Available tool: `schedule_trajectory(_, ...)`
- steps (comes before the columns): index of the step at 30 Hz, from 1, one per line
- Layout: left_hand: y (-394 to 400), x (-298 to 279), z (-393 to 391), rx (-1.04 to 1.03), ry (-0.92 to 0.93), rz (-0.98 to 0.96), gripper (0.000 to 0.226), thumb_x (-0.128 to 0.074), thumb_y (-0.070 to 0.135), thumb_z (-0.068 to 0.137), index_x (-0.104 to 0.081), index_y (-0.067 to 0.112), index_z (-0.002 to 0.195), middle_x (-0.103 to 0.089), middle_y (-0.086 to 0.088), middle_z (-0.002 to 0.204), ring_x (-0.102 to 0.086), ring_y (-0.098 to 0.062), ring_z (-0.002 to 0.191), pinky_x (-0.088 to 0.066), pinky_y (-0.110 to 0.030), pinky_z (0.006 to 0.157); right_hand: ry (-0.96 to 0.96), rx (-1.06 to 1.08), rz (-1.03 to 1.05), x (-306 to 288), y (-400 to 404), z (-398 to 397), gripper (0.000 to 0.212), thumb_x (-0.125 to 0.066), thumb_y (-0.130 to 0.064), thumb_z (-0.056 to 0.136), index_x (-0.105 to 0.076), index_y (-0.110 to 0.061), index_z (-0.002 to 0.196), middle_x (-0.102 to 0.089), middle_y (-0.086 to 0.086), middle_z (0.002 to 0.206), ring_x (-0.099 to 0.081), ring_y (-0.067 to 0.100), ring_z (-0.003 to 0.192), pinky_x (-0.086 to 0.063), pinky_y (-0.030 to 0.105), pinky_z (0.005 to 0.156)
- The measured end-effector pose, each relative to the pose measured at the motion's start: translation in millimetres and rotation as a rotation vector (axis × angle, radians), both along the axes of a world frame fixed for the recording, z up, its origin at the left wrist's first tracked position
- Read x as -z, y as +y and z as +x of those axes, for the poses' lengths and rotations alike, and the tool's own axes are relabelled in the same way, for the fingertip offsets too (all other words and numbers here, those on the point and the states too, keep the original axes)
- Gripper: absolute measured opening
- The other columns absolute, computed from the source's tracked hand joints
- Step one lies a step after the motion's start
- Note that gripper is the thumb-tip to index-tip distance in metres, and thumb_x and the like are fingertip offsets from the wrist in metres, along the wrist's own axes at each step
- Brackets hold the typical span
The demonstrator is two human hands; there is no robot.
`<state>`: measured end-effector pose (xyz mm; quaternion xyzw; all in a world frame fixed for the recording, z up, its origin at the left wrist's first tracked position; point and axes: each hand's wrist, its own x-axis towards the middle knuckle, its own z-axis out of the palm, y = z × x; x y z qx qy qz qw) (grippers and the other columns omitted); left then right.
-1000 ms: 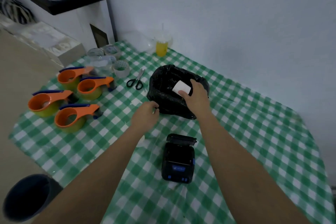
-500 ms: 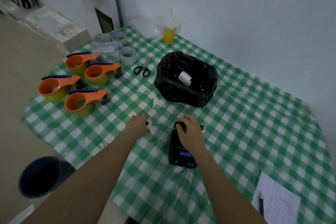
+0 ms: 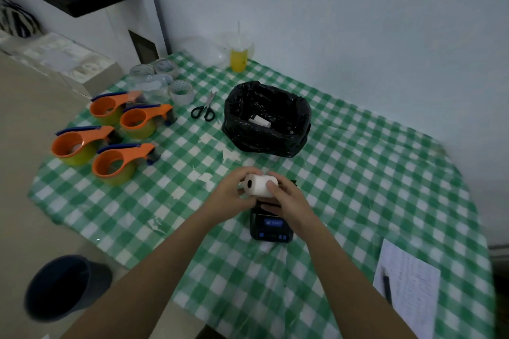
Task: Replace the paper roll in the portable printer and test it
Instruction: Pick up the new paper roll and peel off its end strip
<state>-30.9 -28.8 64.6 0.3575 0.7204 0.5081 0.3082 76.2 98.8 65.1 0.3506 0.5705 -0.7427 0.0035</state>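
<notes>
Green-checked tablecloth [image 3: 358, 173] fills my view. Above the black portable printer [image 3: 271, 228] I see both hands holding a white paper roll [image 3: 261, 186] on its side: left hand [image 3: 234, 195] fingers curled round its cored end, right hand [image 3: 289, 198] fingers wrapped over the other. Beyond, a black-lined bin [image 3: 265, 118] contains another roll [image 3: 260, 120].

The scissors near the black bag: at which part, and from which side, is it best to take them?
Probably the black loop handles of the scissors, reached from the person's near side. They lie flat, handles toward the person, closed blades pointing away toward the wall.
</notes>
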Motion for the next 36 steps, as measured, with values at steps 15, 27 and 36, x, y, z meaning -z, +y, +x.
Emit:
schedule_trajectory(15, 31, -45, 38, -0.062, -0.368, -0.276, 0.05, -0.026, 0.06, 0.092, -0.044, 0.025, 0.123, -0.064, -0.004, 0.082, -0.062, -0.015, 0.064, -0.055, -0.028, 0.063, 0.233, 0.158, 0.376, -32, -2, 49, 0.033, -0.064, 0.0, 0.083, -0.05, -0.015, 0.109, -0.058, -0.016, 0.102, -0.065, -0.004, 0.088, -0.055, 0.016, 0.068)
schedule_trajectory(27, 39, -46, 44, -0.019, -0.199, -0.115, 0.025, -0.032, 0.037, 0.099, -0.045, 0.02, 0.113, -0.048, -0.001, 0.07, -0.05, -0.012, 0.06, -0.048, -0.024, 0.057, 0.25, 0.161, 0.323, -48, 15, 59, 0.02, -0.058, -0.015, 0.09, -0.06, -0.028, 0.105, -0.063, -0.001, 0.109, -0.065, 0.017, 0.097, -0.057, 0.032, 0.084)
schedule_trajectory(36, 42, -56, 46, 0.001, -0.155, -0.097, 0.026, -0.03, 0.044, 0.098, -0.05, 0.028, 0.097, -0.047, 0.003, 0.062, -0.046, -0.005, 0.048, -0.043, -0.018, 0.045, 0.343, 0.175, 0.323, -56, 10, 60, 0.023, -0.058, -0.001, 0.087, -0.06, -0.015, 0.106, -0.066, -0.003, 0.1, -0.065, 0.006, 0.089, -0.054, 0.018, 0.071)
